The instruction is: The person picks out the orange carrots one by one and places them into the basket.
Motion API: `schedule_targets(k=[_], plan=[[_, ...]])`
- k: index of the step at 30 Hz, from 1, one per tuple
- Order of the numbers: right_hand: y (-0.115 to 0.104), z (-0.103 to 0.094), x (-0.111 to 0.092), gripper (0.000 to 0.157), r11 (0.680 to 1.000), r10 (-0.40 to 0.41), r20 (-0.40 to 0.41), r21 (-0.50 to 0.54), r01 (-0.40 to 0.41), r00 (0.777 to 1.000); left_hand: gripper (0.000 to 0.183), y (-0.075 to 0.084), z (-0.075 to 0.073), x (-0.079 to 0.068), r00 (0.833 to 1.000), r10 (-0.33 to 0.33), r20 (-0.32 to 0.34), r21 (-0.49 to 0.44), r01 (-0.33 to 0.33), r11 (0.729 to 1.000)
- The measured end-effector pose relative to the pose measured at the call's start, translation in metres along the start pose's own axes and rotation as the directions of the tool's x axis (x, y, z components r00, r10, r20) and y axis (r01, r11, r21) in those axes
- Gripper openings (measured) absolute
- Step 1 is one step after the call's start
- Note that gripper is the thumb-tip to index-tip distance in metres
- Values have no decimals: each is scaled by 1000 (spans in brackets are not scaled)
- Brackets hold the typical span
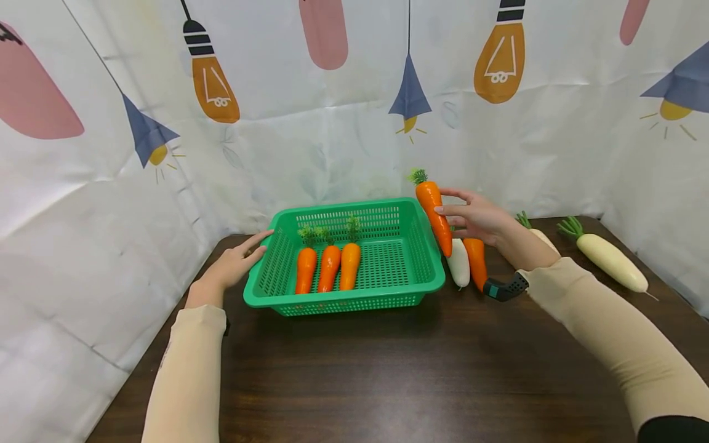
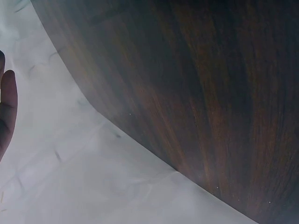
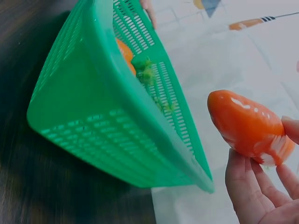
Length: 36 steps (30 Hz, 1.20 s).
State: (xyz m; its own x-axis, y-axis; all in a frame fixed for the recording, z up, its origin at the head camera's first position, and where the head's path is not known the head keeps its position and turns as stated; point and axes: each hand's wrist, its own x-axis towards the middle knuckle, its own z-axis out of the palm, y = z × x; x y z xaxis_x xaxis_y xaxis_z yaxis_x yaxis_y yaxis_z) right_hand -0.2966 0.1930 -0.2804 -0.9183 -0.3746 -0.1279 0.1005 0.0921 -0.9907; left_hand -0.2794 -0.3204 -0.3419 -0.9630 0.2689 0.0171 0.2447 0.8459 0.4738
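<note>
My right hand [image 1: 479, 215] grips an orange carrot [image 1: 434, 215] between thumb and fingers, held up at the right rim of a green plastic basket [image 1: 343, 298]. Its leafy top points up and its tip down. In the right wrist view the same carrot [image 3: 250, 126] shows tip first, apart from the basket wall. Inside the basket, three carrots [image 1: 329, 269] lie side by side toward the left, leaves to the back. At the basket's left rim rests my left hand [image 1: 232, 264], fingers extended. Only a sliver of that hand [image 2: 7, 109] shows in the left wrist view.
Beside the basket's right wall lie a white radish [image 1: 458, 264] and another carrot [image 1: 476, 261], partly hidden by my hand. Farther right are a long white radish [image 1: 612, 261] and a second, half-hidden one [image 1: 543, 237]. A printed curtain [image 1: 354, 123] hangs behind the dark table [image 1: 360, 369].
</note>
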Motion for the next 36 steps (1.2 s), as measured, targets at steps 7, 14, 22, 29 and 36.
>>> schedule_targets(k=[7, 14, 22, 29, 36], plan=[[-6, 15, 14, 69, 1000, -18, 26, 9, 17, 1000, 62, 0, -1, 0, 1000, -1, 2, -5, 1, 1000], [-11, 29, 28, 68, 999, -4, 26, 36, 3, 1000, 63, 0, 0, -1, 1000, -2, 4, -14, 2, 1000], [-10, 46, 49, 68, 1000, 11, 6, 9, -11, 1000, 63, -2, 0, 1, 1000, 6, -2, -18, -6, 1000], [-7, 59, 61, 68, 1000, 12, -3, 14, -12, 1000, 63, -1, 1, 1, 1000, -1, 5, -18, 1, 1000], [-6, 67, 68, 69, 999, 7, -3, 42, -7, 1000, 63, -3, 1, 1, 1000, -2, -1, -16, 2, 1000]])
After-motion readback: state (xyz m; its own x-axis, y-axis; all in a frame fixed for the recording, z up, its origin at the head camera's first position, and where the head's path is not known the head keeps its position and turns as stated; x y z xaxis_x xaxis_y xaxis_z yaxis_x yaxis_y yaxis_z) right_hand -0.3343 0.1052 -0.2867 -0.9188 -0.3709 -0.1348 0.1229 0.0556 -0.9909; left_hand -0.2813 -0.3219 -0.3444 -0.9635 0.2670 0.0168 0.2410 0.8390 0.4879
